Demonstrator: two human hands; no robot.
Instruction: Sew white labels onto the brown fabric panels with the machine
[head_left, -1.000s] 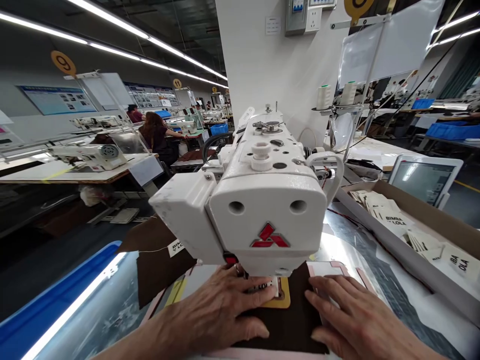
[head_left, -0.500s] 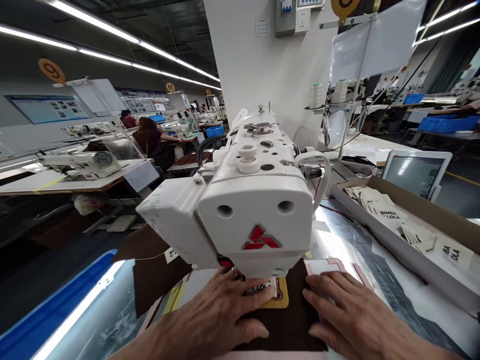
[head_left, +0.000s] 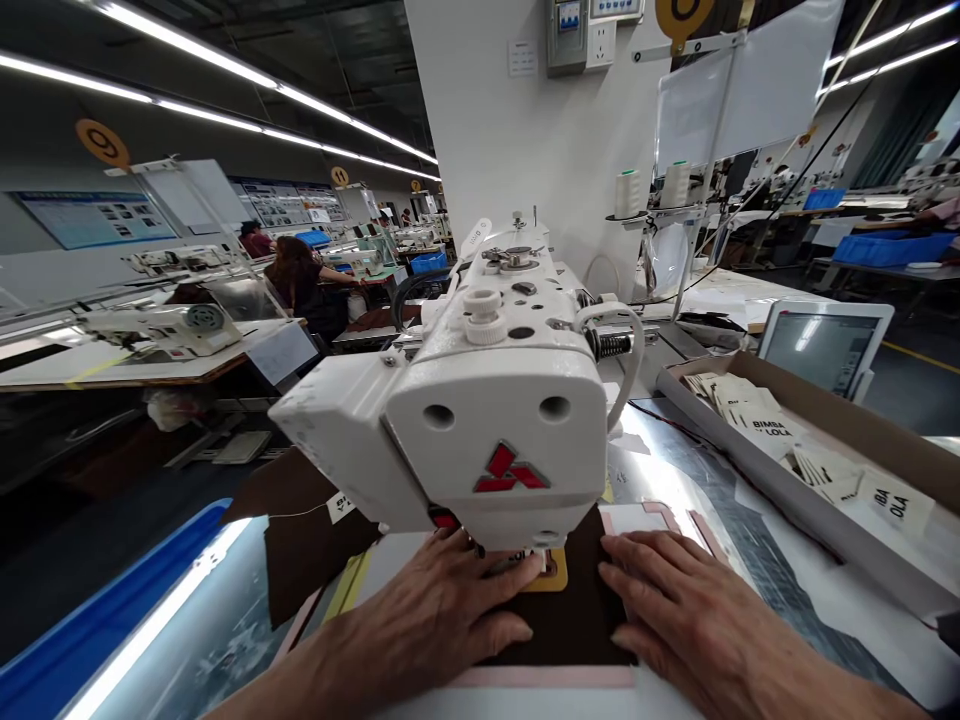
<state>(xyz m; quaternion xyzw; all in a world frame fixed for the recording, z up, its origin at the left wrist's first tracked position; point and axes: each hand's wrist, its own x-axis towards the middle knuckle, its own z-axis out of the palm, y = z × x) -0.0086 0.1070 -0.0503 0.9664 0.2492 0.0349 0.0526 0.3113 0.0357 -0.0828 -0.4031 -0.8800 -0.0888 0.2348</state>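
Observation:
My left hand (head_left: 457,600) lies flat, fingers stretched, on dark brown fabric (head_left: 559,630) under the head of a white sewing machine (head_left: 499,430). Its index finger rests along a white label (head_left: 517,560) with black lettering, partly hidden by the fingers and machine head. A yellow frame-like plate (head_left: 555,575) shows around the label's right side. My right hand (head_left: 682,600) is spread flat at the fabric's right edge, over a white sheet with pink strips (head_left: 645,515). The needle is hidden from view.
To the right, a cardboard box (head_left: 847,375) holds several printed labels (head_left: 769,425), with a tablet-like screen (head_left: 825,340) behind it. Another brown piece with a label (head_left: 300,540) lies left of the machine. A blue bin (head_left: 112,610) stands at lower left. A co-worker (head_left: 300,285) sits further back.
The brown fabric and yellow plate have slid slightly away from me, both hands moving with them. More of the pink strip along the near edge now shows. The view has shifted slightly.

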